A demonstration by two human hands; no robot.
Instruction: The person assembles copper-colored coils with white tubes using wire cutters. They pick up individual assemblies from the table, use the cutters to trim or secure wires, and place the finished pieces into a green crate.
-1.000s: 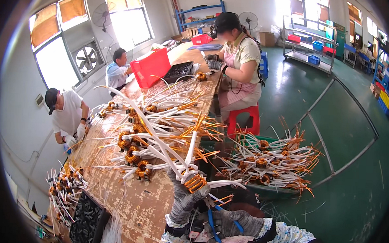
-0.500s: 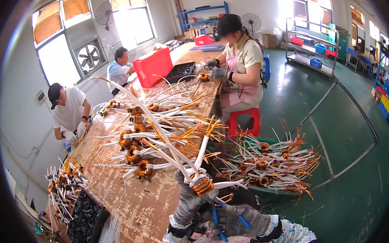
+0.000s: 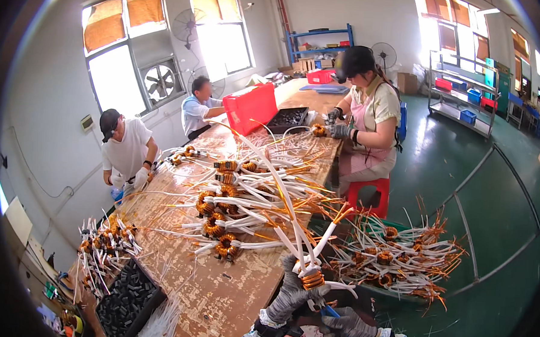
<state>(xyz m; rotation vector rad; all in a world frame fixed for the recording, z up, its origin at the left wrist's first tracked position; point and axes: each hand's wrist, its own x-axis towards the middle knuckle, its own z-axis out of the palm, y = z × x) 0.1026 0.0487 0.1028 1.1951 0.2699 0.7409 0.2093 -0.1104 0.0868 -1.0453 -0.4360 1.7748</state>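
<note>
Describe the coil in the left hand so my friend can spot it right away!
Start at the long wooden table, then go to its near right edge, low in the picture. There a grey-gloved left hand grips an orange-brown coil with white wires standing up. Unlike the coils lying on the table, this one is held up near the camera.

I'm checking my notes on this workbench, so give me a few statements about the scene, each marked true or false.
1. The left hand holds a copper-wound coil. True.
2. The right hand is empty. False: the right hand holds a blue-handled tool.
3. A tray of black pieces lies left of the held coil. True.
4. The aproned person is standing. False: the aproned person sits on a red stool.
5. Heaped coils lie right of the table. True.
</note>
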